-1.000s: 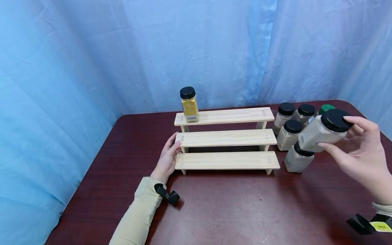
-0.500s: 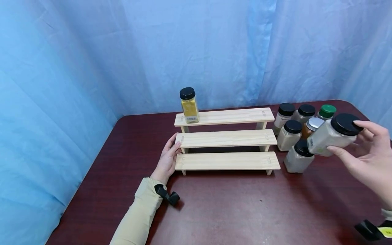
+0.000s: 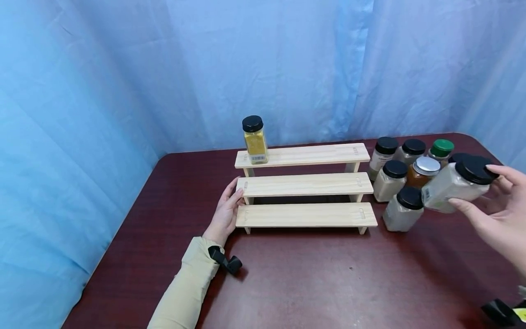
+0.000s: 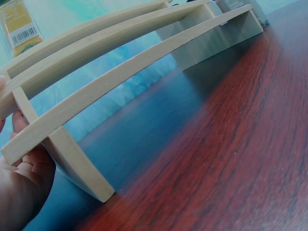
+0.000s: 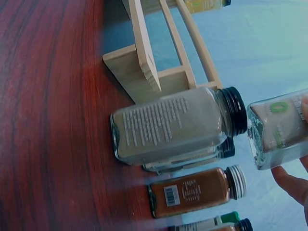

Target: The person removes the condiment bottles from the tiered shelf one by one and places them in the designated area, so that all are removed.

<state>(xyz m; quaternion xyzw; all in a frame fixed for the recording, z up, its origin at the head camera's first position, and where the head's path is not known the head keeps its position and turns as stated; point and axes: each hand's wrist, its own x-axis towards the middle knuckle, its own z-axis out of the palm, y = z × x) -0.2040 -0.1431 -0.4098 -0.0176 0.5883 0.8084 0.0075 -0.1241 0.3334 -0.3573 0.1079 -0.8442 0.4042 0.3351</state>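
Note:
A three-tier wooden display rack (image 3: 304, 185) stands on the table, its left end gripped by my left hand (image 3: 225, 212). In the left wrist view, the fingers (image 4: 33, 161) reach in behind the rack's side board. My right hand (image 3: 499, 205) holds a clear spice jar (image 3: 449, 192) of pale powder, thumb low on its side and fingertips at the black lid. The jar is tilted and raised, its base close to the black lid of the front standing jar (image 5: 168, 127) in the right wrist view. A yellow spice jar (image 3: 256, 144) stands on the top tier's left end.
Right of the rack several spice jars crowd together: a silver-lidded one with orange-brown contents (image 3: 420, 176), a green-lidded one (image 3: 442, 148), and black-lidded ones including a pale jar (image 3: 387, 185). Blue curtain (image 3: 263, 59) hangs behind the dark red table (image 3: 296, 278).
My right hand has moved to the right and slightly down with the jar, uncovering the silver-lidded and green-lidded jars and another black lid. The left hand keeps its grip on the rack.

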